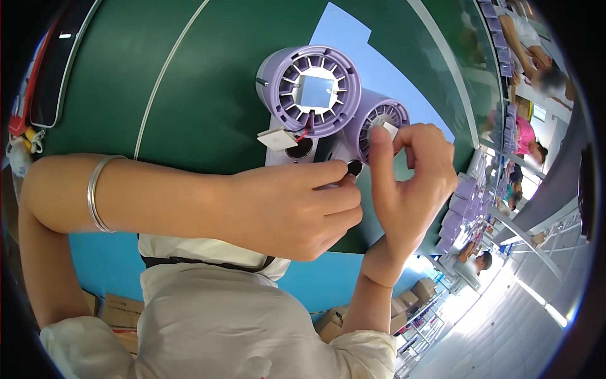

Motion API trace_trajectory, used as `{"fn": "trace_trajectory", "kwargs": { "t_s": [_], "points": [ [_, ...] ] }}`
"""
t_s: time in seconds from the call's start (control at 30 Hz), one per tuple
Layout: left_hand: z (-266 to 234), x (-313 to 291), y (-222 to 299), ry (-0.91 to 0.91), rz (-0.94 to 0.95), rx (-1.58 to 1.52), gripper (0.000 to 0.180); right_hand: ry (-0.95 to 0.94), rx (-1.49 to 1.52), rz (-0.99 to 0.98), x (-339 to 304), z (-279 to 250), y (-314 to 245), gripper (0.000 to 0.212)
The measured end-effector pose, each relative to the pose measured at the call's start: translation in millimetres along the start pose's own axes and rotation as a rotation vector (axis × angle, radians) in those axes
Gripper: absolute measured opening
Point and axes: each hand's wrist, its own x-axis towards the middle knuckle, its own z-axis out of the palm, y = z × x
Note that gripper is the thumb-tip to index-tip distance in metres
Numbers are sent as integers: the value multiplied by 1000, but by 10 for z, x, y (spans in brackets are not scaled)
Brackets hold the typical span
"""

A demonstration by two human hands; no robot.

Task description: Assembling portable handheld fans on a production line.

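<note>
Two lilac round housings stand together on the green work surface. The nearer-left housing [349, 95] has radial fins and a pale square plate [317, 92] at its centre. A white square piece [276, 138] hangs beside it on a red wire. Below that piece, a dark round disc [299, 149] shows in a pale part. The second housing [363, 126] sits at its right, partly covered by my right hand [413, 180], whose thumb and curled fingers close on a small white plate [390, 131] at the fins. My left hand [309, 208] pinches a small black rounded part [355, 167] just below that housing.
A light blue sheet [404, 72] lies beyond the housings on the green surface [202, 82]. At far left is a dark, pale-rimmed panel [63, 69]. Several lilac parts [461, 202] stand at the right, with other people seated beyond. Cardboard boxes [421, 290] are lower right.
</note>
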Motion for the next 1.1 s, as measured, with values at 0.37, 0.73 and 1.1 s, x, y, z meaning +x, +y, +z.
{"fn": "trace_trajectory", "kwargs": {
  "t_s": [0.37,0.73,1.1],
  "points": [
    [28,-27,-1,39,-18,9,17,-166,0,196,117,-31,-198,33],
    [63,-47,25,47,-26,16,13,-140,60,225,90,16,-204,34],
    [-69,6,-50,233,30,-192,20,-42,62,304,-5,-110,-238,29]
  ]
}}
